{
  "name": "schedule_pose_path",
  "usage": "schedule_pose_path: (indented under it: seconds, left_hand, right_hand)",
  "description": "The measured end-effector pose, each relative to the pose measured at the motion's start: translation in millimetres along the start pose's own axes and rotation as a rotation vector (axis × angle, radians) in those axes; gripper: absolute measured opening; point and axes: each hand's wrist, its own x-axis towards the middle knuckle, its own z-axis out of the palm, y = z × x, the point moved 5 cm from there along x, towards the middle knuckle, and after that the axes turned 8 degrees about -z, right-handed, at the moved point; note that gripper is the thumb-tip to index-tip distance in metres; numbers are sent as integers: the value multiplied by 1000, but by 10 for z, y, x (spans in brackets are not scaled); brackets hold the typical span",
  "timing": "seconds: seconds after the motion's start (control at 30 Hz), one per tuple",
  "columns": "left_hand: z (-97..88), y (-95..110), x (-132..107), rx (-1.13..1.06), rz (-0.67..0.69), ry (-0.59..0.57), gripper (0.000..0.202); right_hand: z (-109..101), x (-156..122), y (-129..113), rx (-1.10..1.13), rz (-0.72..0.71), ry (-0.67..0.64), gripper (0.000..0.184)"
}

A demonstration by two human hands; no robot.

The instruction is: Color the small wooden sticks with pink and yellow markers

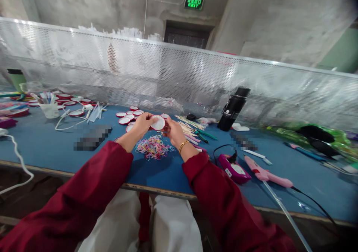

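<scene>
Between my two hands I hold up a round white disc with a red rim (158, 123). My left hand (143, 124) pinches its left edge, thumb on the white face. The right side of the disc is gripped by my right hand (173, 132), which has a gold bracelet at the wrist. Just below lies a pile of small coloured rubber bands (154, 147) on the blue table (165, 173). More red-rimmed white discs (124, 120) lie behind my left hand. Thin wooden sticks (190, 123) are spread beyond my right hand.
On the right are a pink glue gun (265, 173), a purple box (233, 169), green-handled pliers (205, 134) and a black bottle (233, 108). A white cup of pens (50, 109) and a cable (67, 125) are on the left. A perforated metal screen (179, 76) runs behind.
</scene>
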Motion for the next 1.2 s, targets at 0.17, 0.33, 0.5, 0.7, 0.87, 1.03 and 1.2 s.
schedule_pose_path:
  seconds: [0.17, 0.33, 0.5, 0.7, 0.87, 1.03, 1.2]
  left_hand:
    - [3, 9, -2, 49, 10, -8, 21]
    - [-53, 86, -9, 109, 45, 34, 11]
    - [-91, 130, -45, 153, -24, 30, 6]
    - [-216, 139, 20, 152, -39, 95, 7]
    - [-390, 192, 83, -26, 22, 286, 18]
    - [-494, 219, 104, -61, 85, 408, 20]
    - [-484, 211, 108, -105, 102, 378, 19]
  right_hand:
    - [-20, -1, -12, -216, -97, 52, 30]
    - [-40, -12, -46, -288, -147, 60, 27]
    - [-35, -4, -86, -311, -197, 64, 29]
    - [-85, 35, 2, -307, -134, 65, 31]
    - [138, -65, -92, -867, -430, -281, 24]
    - [629, -173, -39, -1211, -636, -617, 14]
    - [963, -133, 177, -1455, -546, -729, 17]
